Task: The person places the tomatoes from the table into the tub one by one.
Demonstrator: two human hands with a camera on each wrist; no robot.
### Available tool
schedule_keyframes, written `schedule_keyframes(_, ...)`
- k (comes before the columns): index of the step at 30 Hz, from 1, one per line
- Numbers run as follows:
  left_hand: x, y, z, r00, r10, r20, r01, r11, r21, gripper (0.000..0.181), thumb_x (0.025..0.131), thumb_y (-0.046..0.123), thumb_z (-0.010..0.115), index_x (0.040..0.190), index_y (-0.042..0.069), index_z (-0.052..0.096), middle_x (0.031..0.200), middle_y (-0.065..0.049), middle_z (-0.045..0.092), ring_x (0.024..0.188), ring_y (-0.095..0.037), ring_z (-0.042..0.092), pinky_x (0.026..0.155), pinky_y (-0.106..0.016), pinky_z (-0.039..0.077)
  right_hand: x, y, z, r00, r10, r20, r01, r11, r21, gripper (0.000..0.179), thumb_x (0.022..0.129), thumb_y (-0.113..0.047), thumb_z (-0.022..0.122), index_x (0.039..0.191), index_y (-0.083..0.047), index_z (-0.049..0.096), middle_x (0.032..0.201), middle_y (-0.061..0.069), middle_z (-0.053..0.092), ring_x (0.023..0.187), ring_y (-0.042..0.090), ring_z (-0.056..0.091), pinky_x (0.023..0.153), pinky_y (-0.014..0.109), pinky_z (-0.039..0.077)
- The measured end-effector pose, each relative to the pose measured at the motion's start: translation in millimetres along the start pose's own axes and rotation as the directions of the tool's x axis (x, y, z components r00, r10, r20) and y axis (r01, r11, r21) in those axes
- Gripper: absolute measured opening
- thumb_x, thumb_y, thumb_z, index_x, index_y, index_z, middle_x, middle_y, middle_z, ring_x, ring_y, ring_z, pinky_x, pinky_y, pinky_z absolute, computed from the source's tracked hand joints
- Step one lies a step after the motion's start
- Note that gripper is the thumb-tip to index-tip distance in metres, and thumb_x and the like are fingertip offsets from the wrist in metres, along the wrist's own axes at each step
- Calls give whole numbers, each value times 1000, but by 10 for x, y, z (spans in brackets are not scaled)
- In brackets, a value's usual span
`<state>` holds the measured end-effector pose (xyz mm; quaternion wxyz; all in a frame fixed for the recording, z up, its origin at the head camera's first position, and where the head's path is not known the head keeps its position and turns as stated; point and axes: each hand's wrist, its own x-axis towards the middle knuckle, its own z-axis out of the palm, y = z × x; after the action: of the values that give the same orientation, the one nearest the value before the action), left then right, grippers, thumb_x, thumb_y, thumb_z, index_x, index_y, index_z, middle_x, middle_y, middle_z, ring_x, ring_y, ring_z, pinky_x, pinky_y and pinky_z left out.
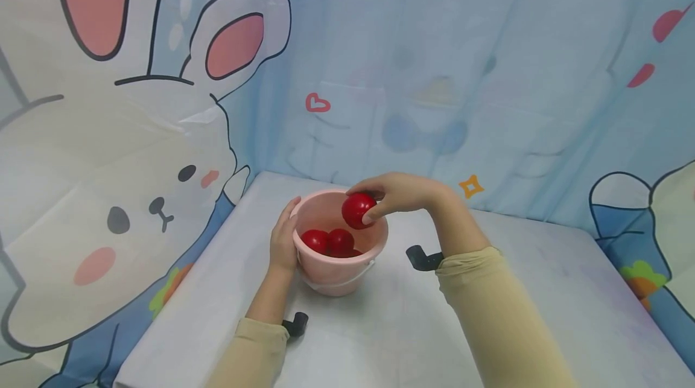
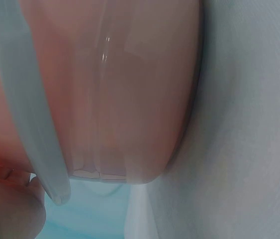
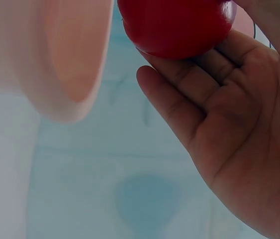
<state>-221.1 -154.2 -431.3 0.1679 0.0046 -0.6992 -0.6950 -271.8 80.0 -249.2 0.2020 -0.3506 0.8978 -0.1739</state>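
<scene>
A pale pink bucket (image 1: 331,270) stands upright on the white table, its thin white handle (image 2: 25,99) hanging down outside. My left hand (image 1: 283,240) holds its left side, fingers up at the rim. Above the bucket's opening, my right hand (image 1: 404,194) pinches a glossy red ball (image 1: 358,210) between thumb and fingers. In the right wrist view, this red ball (image 3: 177,25) sits at the fingertips, beside the bucket rim (image 3: 75,112). Several more red balls (image 1: 341,242) lie inside the bucket, partly hidden by its front rim.
The white tabletop (image 1: 412,333) extends in front of the bucket and to both sides. Behind it hangs a light blue printed curtain (image 1: 488,104), with a large cartoon rabbit (image 1: 152,195) at left. Black wrist mounts (image 1: 423,258) stick out from both sleeves.
</scene>
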Motion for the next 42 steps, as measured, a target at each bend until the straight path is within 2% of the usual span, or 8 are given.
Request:
schedule_keyframes(7,-14,0,-15,1000,-1,3,1,1000,-4,42,100,47,35,142,46,44,149,20,46,142,-12,39,115,-54,36,174,-67,11,998,19,53,-20,1000,21,57,82,-33,77,135,-33,57,120,-6,64,113,19,58,88,40,58)
schedule_keyframes(14,-16,10,-10,1000,-5,0,5,1000,-9,44,99,48,36,142,45,45,149,18,47,143,-14,39,115,-56,35,355,-128,17,995,-3,97,1,1000,18,53,83,-31,76,133,-31,59,118,-6,64,113,19,59,92,43,57)
schedule_keyframes(27,-40,19,24,1000,-15,0,15,1000,-17,43,99,44,40,142,46,45,149,18,46,144,-14,38,115,-56,35,603,-172,113,982,69,175,-71,998,3,50,80,-32,80,127,-26,62,114,-4,65,112,20,58,90,43,58)
schedule_keyframes(35,-46,3,49,999,-47,14,47,999,-7,43,97,45,45,140,50,43,148,22,45,143,-12,38,115,-56,36,671,-181,174,973,116,200,-116,993,-12,49,81,-34,79,127,-26,62,115,-3,64,114,22,56,91,43,57)
schedule_keyframes(42,-42,7,66,999,-44,13,44,999,5,43,97,47,42,140,52,43,149,23,44,142,-12,38,115,-56,35,669,-176,209,968,147,205,-152,988,9,56,81,-29,80,133,-23,59,121,-1,62,120,23,53,94,45,56)
